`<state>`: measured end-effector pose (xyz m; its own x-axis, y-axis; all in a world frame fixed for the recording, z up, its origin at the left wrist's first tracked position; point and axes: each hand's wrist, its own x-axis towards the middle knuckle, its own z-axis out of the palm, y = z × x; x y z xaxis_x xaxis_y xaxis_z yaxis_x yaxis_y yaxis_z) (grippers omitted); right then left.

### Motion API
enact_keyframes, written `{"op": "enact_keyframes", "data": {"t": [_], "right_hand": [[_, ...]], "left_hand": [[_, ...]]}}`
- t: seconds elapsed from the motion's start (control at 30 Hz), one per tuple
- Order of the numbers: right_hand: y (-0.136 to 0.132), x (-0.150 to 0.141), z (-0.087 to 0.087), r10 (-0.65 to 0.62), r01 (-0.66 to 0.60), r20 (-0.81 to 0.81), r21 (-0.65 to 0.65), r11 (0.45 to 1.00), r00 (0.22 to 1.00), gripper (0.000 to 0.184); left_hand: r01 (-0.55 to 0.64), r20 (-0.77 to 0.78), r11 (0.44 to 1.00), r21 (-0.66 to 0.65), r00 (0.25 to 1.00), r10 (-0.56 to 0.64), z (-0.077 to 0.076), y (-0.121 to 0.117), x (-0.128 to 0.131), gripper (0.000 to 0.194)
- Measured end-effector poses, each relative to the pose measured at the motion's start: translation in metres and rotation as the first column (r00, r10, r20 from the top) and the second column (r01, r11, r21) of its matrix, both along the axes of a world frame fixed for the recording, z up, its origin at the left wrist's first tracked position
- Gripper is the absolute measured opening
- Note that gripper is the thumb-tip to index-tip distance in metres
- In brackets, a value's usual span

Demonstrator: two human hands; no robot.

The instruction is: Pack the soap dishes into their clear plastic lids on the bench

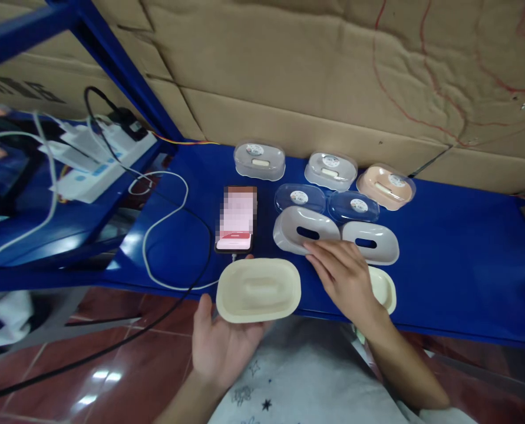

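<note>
My left hand (231, 347) supports a cream oval tray (258, 321) from below, near the table's front edge. Its thumb lies along the tray's left end, and a raised bar shows in the tray's middle. With the fingertips of my right hand (344, 277) I grip the front rim of a light grey oval shell (289, 232) that has a slot in its floor. Right of it lies a second grey slotted shell (388, 244). Another cream tray (383, 288) is partly hidden behind my right wrist.
Two clear lids (284, 203) (339, 215) lie behind the grey shells. Three lidded oval boxes (268, 171) (317, 179) (375, 197) stand against the cardboard (289, 118). A phone (235, 218) with a white cable (144, 235) lies left, near a power strip (89, 188).
</note>
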<state>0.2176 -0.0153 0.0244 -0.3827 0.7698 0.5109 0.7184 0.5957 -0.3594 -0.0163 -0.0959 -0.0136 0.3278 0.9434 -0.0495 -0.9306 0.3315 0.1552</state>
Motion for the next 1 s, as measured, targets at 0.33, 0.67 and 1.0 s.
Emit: {"op": "enact_keyframes", "data": {"t": [0.33,0.67,1.0], "right_hand": [[-0.035,-0.013,0.026,0.192,-0.189,0.042,-0.052,0.981,0.981,0.029],[-0.031,-0.004,0.027,0.237,-0.229,0.097,-0.086,0.97,0.967,0.029],[-0.016,-0.002,0.028,0.309,-0.321,0.343,-0.025,0.947,0.887,0.032]], "left_hand": [[0.108,-0.048,0.989,-0.106,0.992,-0.113,0.005,0.045,0.034,0.068],[0.052,-0.086,0.976,-0.212,0.994,-0.071,0.011,0.054,0.049,0.058],[-0.045,-0.133,0.901,-0.431,0.991,-0.014,0.018,0.065,0.054,0.03]]}}
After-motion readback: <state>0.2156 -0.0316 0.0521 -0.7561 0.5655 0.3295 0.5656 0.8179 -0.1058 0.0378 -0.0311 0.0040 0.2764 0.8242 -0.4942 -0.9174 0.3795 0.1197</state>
